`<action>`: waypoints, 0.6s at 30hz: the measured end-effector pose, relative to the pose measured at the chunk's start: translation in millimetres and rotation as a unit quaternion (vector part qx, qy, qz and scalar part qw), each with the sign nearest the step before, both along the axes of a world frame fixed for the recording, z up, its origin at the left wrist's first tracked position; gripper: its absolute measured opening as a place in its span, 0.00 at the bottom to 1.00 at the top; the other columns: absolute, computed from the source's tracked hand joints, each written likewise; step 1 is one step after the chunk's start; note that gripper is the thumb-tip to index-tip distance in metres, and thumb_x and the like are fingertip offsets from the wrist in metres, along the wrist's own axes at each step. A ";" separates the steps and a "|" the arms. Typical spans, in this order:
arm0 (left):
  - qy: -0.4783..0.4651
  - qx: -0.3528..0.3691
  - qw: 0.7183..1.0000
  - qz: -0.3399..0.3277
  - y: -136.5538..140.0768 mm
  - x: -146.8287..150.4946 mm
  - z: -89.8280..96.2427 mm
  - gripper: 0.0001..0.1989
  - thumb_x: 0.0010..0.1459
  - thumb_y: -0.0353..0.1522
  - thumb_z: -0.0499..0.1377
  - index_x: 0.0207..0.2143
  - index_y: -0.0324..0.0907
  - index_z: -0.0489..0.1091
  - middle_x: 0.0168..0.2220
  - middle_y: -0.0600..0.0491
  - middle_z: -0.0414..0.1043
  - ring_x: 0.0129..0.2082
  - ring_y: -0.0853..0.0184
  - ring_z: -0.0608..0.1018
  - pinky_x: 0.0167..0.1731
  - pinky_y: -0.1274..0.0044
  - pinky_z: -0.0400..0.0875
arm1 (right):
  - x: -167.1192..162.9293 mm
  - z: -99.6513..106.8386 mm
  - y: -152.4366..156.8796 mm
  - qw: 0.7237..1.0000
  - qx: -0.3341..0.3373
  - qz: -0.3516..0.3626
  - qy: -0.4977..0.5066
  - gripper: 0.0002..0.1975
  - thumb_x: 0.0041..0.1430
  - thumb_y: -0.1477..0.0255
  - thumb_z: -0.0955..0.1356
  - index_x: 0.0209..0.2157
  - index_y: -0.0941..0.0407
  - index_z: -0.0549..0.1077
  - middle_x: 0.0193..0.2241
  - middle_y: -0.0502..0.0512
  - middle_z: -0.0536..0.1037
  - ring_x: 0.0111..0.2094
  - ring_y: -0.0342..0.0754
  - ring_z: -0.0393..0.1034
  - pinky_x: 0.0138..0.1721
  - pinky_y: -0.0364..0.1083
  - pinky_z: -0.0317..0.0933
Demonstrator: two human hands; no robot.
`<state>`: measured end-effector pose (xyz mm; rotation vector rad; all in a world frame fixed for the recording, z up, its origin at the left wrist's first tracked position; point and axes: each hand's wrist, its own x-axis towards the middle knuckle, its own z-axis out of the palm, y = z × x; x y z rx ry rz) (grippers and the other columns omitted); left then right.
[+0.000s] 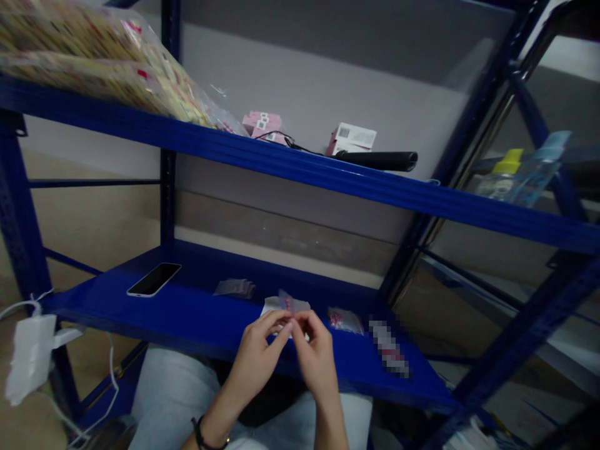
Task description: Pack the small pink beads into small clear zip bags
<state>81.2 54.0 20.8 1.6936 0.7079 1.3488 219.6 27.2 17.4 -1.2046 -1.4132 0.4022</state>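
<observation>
Both hands meet over the front part of the blue shelf board. My left hand [262, 347] and my right hand [315, 347] pinch the near edge of a small clear plastic bag [287, 302] between thumbs and fingertips. Small pinkish-red pieces show inside that bag. Beneath the fingers lies a white sheet of paper [270, 304], partly covered by the hands. To the right is a clear bag with red pieces [344, 320]. Flat clear bags [234, 288] lie in an overlapping pile to the left.
A phone [154, 279] lies on the board [197, 312] at left; a pixelated item [390, 347] lies at right. Above, the upper shelf [300, 165] carries large bags [103, 62], pink boxes [265, 127], a black rod-like item [379, 160] and bottles [506, 172]. A white power strip [30, 356] hangs left.
</observation>
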 end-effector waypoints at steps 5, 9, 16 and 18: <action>-0.042 -0.062 0.997 0.002 6.5 -13.1 -13.2 0.09 0.62 0.38 0.60 0.39 0.42 0.73 0.40 0.50 0.79 0.41 0.60 0.81 0.43 0.74 0.76 | -24.9 -6.2 2.8 0.998 0.003 0.063 0.013 0.11 0.65 0.63 0.65 0.37 0.54 0.74 0.34 0.53 0.76 0.37 0.47 0.69 0.40 0.44 0.64; -0.046 -0.060 0.997 0.007 9.2 -15.3 -17.1 0.09 0.61 0.39 0.61 0.37 0.42 0.73 0.37 0.51 0.79 0.40 0.61 0.81 0.42 0.76 0.76 | -24.4 -11.5 4.9 0.997 -0.005 0.070 0.029 0.10 0.66 0.63 0.64 0.40 0.54 0.73 0.36 0.53 0.76 0.37 0.47 0.70 0.41 0.44 0.64; -0.063 -0.071 0.995 0.024 13.9 -13.6 -21.1 0.11 0.60 0.40 0.61 0.35 0.41 0.72 0.34 0.51 0.78 0.37 0.61 0.81 0.38 0.76 0.77 | -24.9 -8.0 4.3 0.997 0.001 0.074 -0.005 0.13 0.67 0.64 0.63 0.43 0.53 0.77 0.41 0.55 0.78 0.44 0.50 0.71 0.45 0.45 0.64; -0.063 -0.074 0.995 0.023 14.1 -14.9 -20.7 0.11 0.60 0.40 0.61 0.35 0.41 0.73 0.34 0.50 0.78 0.36 0.61 0.81 0.38 0.76 0.77 | -26.3 -7.9 4.9 0.998 0.007 0.062 -0.014 0.13 0.67 0.65 0.63 0.43 0.53 0.77 0.40 0.55 0.78 0.44 0.50 0.71 0.46 0.45 0.64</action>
